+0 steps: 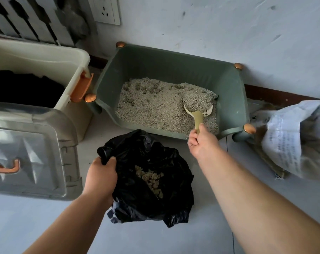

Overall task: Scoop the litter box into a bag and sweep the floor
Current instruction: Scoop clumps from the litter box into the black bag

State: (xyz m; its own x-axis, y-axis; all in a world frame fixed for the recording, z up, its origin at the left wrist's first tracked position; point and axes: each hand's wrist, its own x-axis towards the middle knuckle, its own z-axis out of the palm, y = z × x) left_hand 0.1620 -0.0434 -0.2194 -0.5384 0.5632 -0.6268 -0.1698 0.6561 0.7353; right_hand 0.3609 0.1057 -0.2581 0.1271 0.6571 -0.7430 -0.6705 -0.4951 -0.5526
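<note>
Right hand [201, 142] is gripping scoop [197, 107] heaped with grey litter in green litter box [173, 66]; left hand [100, 175] is pinching black bag [155, 198] open, clumps inside.

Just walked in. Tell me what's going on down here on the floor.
A person is cleaning out the green litter box. Their right hand grips the handle of a scoop, heaped with litter and low inside the box's right end. Their left hand holds a black bag open on the floor in front of it, with some clumps already inside.
</note>
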